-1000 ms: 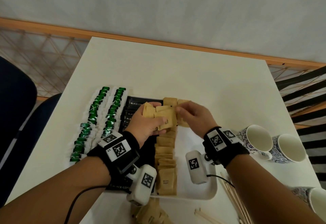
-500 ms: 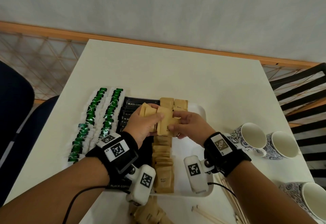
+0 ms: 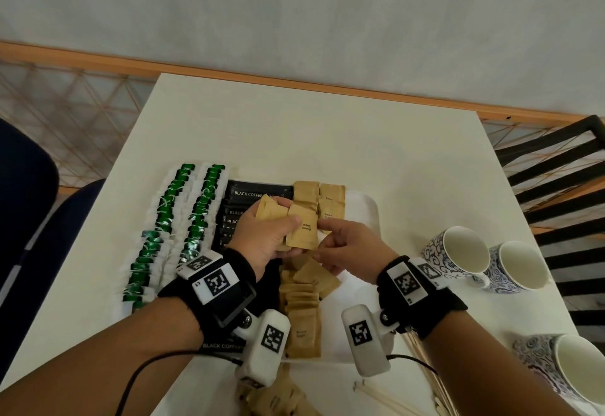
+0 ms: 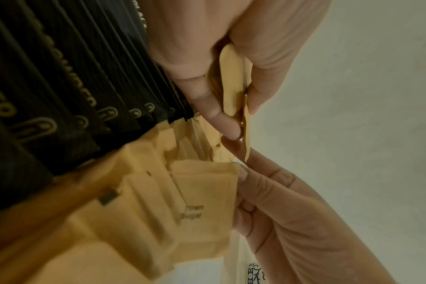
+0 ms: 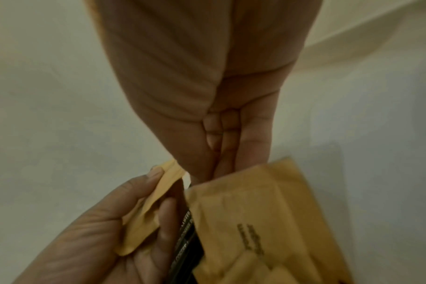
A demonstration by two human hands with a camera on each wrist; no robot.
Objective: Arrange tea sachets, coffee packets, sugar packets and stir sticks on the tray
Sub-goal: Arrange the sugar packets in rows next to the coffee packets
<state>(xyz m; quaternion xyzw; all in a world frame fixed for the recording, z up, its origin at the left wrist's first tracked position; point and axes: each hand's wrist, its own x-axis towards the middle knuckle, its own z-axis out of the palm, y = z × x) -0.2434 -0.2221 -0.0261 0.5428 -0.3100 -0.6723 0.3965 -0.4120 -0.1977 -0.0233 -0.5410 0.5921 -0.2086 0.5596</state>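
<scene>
My left hand (image 3: 284, 221) grips a fanned bundle of brown sugar packets (image 3: 302, 230) above the white tray (image 3: 366, 214). Right beside it, my right hand (image 3: 330, 240) pinches the edge of one sugar packet (image 5: 250, 211), which hangs tilted over the sugar row (image 3: 301, 320). In the left wrist view the bundle (image 4: 231, 80) sits between thumb and fingers. On the tray lie two columns of green tea sachets (image 3: 170, 219), black coffee packets (image 3: 252, 192) and two sugar columns. Wooden stir sticks (image 3: 393, 399) lie on the table near me.
Loose sugar packets (image 3: 278, 396) lie off the tray at the near edge. Three patterned mugs (image 3: 458, 252) (image 3: 520, 265) (image 3: 573, 370) stand on the right. A dark slatted chair (image 3: 563, 170) stands at the right edge and a blue seat (image 3: 26, 219) on the left.
My right hand has drawn back from the far end of the sugar columns to the bundle in my left hand and now pinches a packet. The left hand stayed put.
</scene>
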